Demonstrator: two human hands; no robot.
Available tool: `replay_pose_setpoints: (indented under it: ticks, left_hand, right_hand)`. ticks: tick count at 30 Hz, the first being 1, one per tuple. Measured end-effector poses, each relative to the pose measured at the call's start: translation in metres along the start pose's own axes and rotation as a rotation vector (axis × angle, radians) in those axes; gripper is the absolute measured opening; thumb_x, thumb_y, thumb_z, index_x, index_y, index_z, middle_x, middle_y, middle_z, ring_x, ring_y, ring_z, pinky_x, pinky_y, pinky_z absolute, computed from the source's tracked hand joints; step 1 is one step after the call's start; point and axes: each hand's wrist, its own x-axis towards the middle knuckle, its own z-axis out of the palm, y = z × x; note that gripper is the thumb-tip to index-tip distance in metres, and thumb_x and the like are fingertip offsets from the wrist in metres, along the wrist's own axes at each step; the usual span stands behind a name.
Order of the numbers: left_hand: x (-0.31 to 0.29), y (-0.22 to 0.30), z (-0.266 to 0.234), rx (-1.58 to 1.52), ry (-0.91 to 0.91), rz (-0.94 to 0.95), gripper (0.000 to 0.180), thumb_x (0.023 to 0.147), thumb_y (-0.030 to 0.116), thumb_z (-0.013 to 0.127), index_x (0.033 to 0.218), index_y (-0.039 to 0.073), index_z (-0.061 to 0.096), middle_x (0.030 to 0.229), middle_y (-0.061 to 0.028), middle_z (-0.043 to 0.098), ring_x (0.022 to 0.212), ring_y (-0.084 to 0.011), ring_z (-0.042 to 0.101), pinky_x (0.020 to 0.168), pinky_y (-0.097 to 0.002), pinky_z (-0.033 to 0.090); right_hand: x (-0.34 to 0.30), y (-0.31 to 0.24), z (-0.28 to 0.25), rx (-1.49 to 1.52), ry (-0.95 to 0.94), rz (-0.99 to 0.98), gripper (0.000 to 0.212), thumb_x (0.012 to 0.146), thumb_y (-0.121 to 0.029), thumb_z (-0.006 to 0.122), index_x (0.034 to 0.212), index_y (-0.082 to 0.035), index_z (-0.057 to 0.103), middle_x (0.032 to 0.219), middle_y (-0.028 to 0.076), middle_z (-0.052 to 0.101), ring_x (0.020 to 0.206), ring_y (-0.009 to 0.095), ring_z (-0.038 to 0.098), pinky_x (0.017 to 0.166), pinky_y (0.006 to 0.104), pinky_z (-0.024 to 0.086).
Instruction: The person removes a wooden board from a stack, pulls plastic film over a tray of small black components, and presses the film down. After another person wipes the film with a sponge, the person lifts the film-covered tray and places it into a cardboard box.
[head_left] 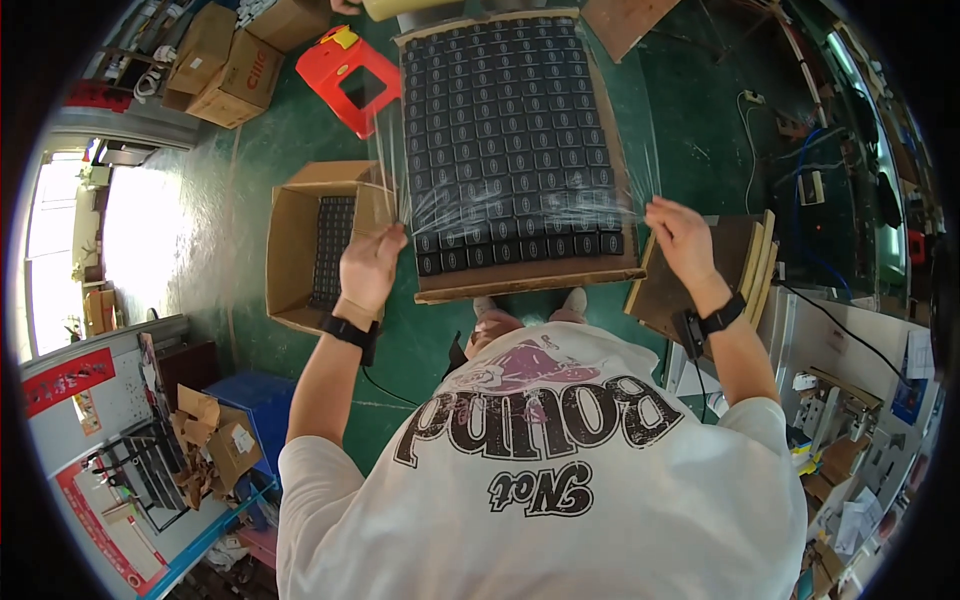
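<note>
Rows of small black square pieces (510, 130) cover a flat cardboard sheet (530, 283) in front of me. Clear plastic film (520, 205) is stretched over them, its near edge drawn into creases between my hands. At the sheet's left side, my left hand (372, 264) is closed in a pinch on one corner of the film. My right hand (682, 240) pinches the other corner past the right side. At the far end, a pale yellow roll (405, 8) lies across the top of the view, and another person's hand (345, 6) shows beside it.
An open cardboard box (285, 250) with more black pieces inside stands at my left. Beyond it is a red plastic stool (345, 85) on the green floor. Stacked boards (700, 265) lean at my right. Cartons (235, 80) stand at the far left.
</note>
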Motion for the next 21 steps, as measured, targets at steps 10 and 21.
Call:
replay_pose_setpoints:
  ticks: [10, 21]
  left_hand:
    - [-0.065, 0.027, 0.039, 0.014, -0.143, -0.114, 0.006, 0.078, 0.011, 0.056, 0.082, 0.007, 0.057, 0.088, -0.0038, 0.064, 0.090, -0.0195, 0.060, 0.071, -0.0328, 0.048]
    - [-0.073, 0.024, 0.050, 0.013, -0.285, -0.137, 0.013, 0.081, 0.015, 0.052, 0.089, 0.006, 0.057, 0.088, -0.0090, 0.063, 0.089, -0.0223, 0.060, 0.075, -0.0340, 0.047]
  right_hand:
    - [-0.066, 0.000, 0.039, 0.003, -0.059, 0.006, 0.006, 0.073, -0.008, 0.063, 0.077, -0.005, 0.061, 0.083, 0.007, 0.064, 0.088, 0.022, 0.060, 0.075, 0.0323, 0.047]
    - [-0.065, 0.004, 0.053, 0.016, -0.044, -0.021, 0.005, 0.073, -0.009, 0.062, 0.075, -0.006, 0.060, 0.082, 0.006, 0.064, 0.087, 0.021, 0.060, 0.075, 0.0329, 0.048]
